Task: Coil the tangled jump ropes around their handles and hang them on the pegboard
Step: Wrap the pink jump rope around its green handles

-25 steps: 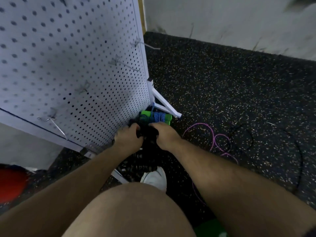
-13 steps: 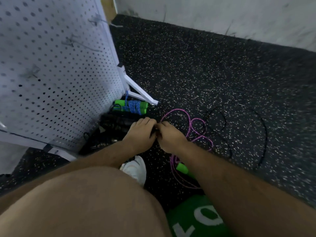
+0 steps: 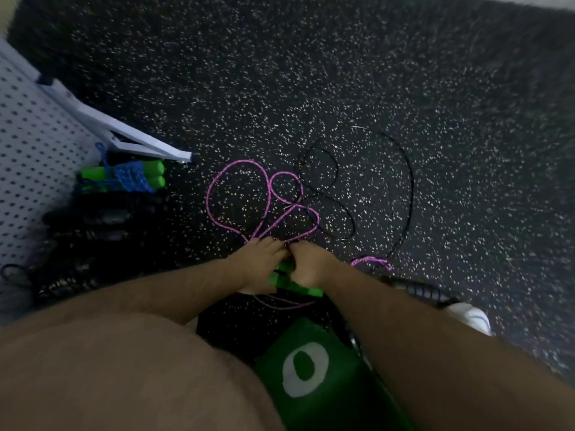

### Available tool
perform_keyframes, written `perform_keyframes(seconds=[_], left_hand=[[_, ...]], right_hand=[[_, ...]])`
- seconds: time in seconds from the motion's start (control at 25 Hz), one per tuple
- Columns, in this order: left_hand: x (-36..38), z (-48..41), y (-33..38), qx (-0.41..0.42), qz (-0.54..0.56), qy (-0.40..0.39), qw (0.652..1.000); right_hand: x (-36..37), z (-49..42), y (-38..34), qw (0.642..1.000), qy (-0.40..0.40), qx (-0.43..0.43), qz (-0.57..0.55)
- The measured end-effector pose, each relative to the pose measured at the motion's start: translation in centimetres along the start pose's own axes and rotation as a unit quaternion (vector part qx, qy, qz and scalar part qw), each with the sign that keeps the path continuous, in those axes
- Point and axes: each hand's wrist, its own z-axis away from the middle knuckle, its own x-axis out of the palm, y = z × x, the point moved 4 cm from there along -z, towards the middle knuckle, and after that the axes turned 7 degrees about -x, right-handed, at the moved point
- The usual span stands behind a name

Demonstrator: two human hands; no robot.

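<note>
The green handles (image 3: 281, 276) are mostly hidden inside the left hand (image 3: 258, 269) and the right hand (image 3: 311, 269) gripping them. The left edge cuts off the pegboard (image 3: 28, 150), and the dark pile (image 3: 99, 219) beside it is too dim to tell apart.

Floor (image 3: 435, 88): dark rubber matting flecked with pale specks, meeting a pale wall along its far edge.
Left edge: the white pegboard foot (image 3: 130, 135) rests on it.
Beside that foot: a blue rope (image 3: 130, 177) wound around its bright green grips (a tidy bundle), with dark coiled bundles (image 3: 102, 216) just nearer, too dim to tell apart.
Middle: a pink rope (image 3: 238, 162) lies in loose overlapping loops, crossing a thin black rope (image 3: 411, 181) that sweeps a wide arc toward the right.
Near edge: green handles (image 3: 281, 276) at the pink rope's near end; to their right, a black ribbed handle (image 3: 426, 292) and a white shoe (image 3: 471, 317).
</note>
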Motion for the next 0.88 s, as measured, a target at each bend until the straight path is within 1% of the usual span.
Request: perform_keyframes(seconds=[0.04, 0.12, 0.2, 0.36, 0.48, 0.56, 0.64, 0.72, 0.8, 0.88], left_hand=[[1.0, -0.5, 0.3, 0.001, -0.036, -0.018, 0.999], [1.8, -1.0, 0.7, 0.008, -0.094, -0.009, 0.996], [1.7, -1.5, 0.7, 0.007, -0.113, 0.002, 0.994], [-2.7, -0.5, 0.0, -0.056, -0.060, 0.027, 0.996], [-10.1, 1.1, -0.1, -0.067, 0.004, 0.087, 0.994], [-15.8, 3.0, 0.3, -0.076, 0.044, 0.126, 0.988], [-21.4, 5.3, 0.8, -0.085, 0.108, 0.169, 0.976], [-26.9, 8.1, 1.9, -0.065, 0.198, 0.209, 0.956], [-32.1, 11.1, 3.7, -0.043, 0.276, 0.257, 0.925], [-36.2, 13.1, 4.9, -0.033, 0.352, 0.291, 0.889]], right_hand=[[0.8, -0.2, 0.3, 1.000, -0.012, 0.011, 0.014], [1.8, -0.3, 0.3, 0.997, -0.017, 0.018, 0.070], [1.9, -0.2, 0.2, 0.994, 0.011, 0.007, 0.104], [-1.3, 2.1, -0.1, 0.986, 0.103, -0.024, 0.129], [-7.1, 5.3, -0.8, 0.984, 0.158, -0.015, 0.082], [-12.2, 8.3, -2.2, 0.974, 0.201, -0.026, 0.099], [-17.6, 12.1, -4.1, 0.954, 0.256, -0.038, 0.151], [-22.7, 16.9, -5.7, 0.920, 0.322, -0.046, 0.217], [-27.1, 22.5, -6.8, 0.878, 0.394, -0.049, 0.270], [-30.5, 27.3, -7.6, 0.844, 0.451, -0.050, 0.284]])
